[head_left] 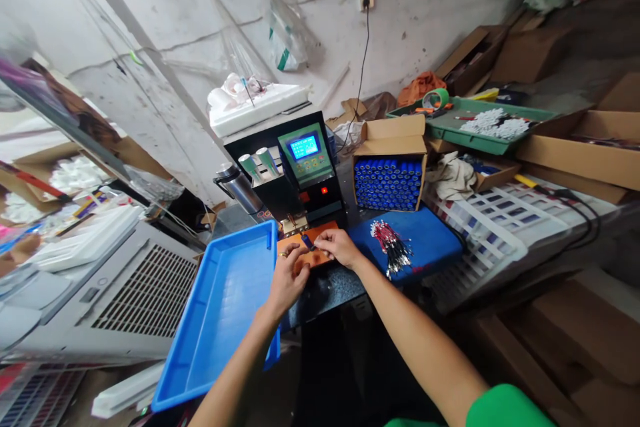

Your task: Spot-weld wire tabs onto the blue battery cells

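Note:
A small blue cylinder (307, 241) lies over the orange plate (287, 248) in front of a black machine with a lit display (305, 147). Just left of and below the cylinder is my left hand (290, 273), its fingers apart. At the cylinder's right side, my right hand (338, 248) has thumb and forefinger pinched together on something too small to make out. Red, black and white wires (391, 247) lie bundled on a blue pad (440, 240) to the right. Behind them, a cardboard box (390, 128) holds several blue cylinders (387, 183).
A blue tray (225, 320) stands left of the plate. A metal flask (240, 188) is beside the machine, and white foam (260, 107) rests on top. Further right are a green tray (460, 135) with white pieces and a white plastic crate (480, 233).

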A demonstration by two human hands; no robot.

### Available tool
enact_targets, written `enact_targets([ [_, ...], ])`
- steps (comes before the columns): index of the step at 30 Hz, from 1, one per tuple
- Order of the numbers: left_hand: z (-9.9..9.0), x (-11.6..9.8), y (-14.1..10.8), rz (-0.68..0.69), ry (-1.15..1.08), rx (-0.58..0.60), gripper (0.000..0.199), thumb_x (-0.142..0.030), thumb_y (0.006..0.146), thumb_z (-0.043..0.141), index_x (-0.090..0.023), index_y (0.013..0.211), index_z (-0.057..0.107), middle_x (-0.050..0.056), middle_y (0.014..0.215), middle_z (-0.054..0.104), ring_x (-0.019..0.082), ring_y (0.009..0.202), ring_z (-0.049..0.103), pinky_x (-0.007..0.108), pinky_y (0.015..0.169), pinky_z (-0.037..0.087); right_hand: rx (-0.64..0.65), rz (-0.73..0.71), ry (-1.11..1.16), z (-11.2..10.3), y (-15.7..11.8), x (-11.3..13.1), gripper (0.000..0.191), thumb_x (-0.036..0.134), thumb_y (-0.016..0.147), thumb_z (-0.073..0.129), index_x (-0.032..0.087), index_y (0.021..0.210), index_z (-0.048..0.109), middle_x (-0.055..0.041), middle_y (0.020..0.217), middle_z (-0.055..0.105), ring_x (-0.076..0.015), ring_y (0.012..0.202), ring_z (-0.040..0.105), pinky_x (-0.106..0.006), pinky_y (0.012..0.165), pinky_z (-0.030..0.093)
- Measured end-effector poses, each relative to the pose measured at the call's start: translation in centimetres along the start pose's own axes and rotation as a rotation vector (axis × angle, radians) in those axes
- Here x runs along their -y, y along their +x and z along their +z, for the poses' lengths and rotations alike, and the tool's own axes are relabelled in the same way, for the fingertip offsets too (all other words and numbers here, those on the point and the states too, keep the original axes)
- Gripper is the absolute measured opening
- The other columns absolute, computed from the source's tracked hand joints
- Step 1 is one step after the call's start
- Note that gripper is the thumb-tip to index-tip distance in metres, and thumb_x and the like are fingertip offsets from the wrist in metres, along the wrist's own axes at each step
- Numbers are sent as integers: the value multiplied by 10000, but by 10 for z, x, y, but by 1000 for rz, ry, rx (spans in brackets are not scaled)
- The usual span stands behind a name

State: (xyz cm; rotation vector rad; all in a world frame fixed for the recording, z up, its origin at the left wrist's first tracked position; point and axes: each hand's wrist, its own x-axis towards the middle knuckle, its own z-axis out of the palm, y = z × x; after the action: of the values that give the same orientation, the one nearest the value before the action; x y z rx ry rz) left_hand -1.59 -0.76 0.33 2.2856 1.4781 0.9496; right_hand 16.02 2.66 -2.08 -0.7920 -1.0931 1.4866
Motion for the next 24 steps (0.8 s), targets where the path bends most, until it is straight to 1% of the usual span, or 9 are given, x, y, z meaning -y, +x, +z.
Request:
enact_targets([
  [1,1,1,1,26,4,32,372,-190,787,562,-224,1145,658,110,1260,569,270,1213,528,438,1030,445,-13,12,49,0,0,1,241,394,669,707,172,657,612,60,482,484,-67,411,369,-189,393,265],
  [3,5,4,4,54,-11,117,508,-147,779,555,-240,1277,598,119,1346,519,280,1264,498,449,1054,431,-58,20,136,0,1,1,256,398,663,712,173,646,591,60,482,481,-60,404,355,-187,383,244],
  [6,15,7,12,43,-47,156,543,-127,782,539,-219,1317,566,121,1177,601,243,1062,598,402,934,504,-139,24,239,0,4,0,292,412,651,737,171,646,572,54,497,492,-59,418,374,-182,383,246],
  [10,20,8,13,-10,-68,112,424,-208,830,544,-192,1251,594,31,798,603,171,743,589,304,731,507,-186,30,339,-1,7,-1,309,404,631,769,162,673,582,50,523,510,-60,446,407,-178,396,273],
  [12,19,6,12,-50,-113,116,378,-284,861,550,-197,1226,597,14,770,618,158,698,595,282,695,492,-184,33,354,-1,8,-1,310,400,633,772,162,661,575,51,524,509,-57,444,406,-177,397,268],
  [15,14,3,12,-188,-221,61,375,-407,881,546,-188,1179,604,10,747,654,157,649,618,266,636,482,-185,34,342,-2,9,-2,314,405,639,769,164,644,567,52,524,510,-54,437,406,-176,397,266],
  [18,10,1,15,-311,-269,0,368,-477,836,590,-171,1028,661,-20,614,605,145,551,569,249,544,431,-196,25,325,-1,9,-3,316,406,635,774,163,645,573,54,522,505,-53,435,407,-172,392,263],
  [21,7,2,22,-332,-292,0,332,-467,786,646,-172,931,695,-28,586,581,138,537,539,248,526,408,-197,17,325,0,9,-3,306,394,637,770,164,642,568,57,517,496,-52,438,404,-171,394,267],
  [24,6,3,28,-282,-313,-17,281,-429,766,667,-184,899,704,-23,603,589,149,586,552,255,565,438,-213,14,327,2,9,-2,298,386,639,763,168,644,560,58,522,493,-53,445,405,-173,397,266],
])
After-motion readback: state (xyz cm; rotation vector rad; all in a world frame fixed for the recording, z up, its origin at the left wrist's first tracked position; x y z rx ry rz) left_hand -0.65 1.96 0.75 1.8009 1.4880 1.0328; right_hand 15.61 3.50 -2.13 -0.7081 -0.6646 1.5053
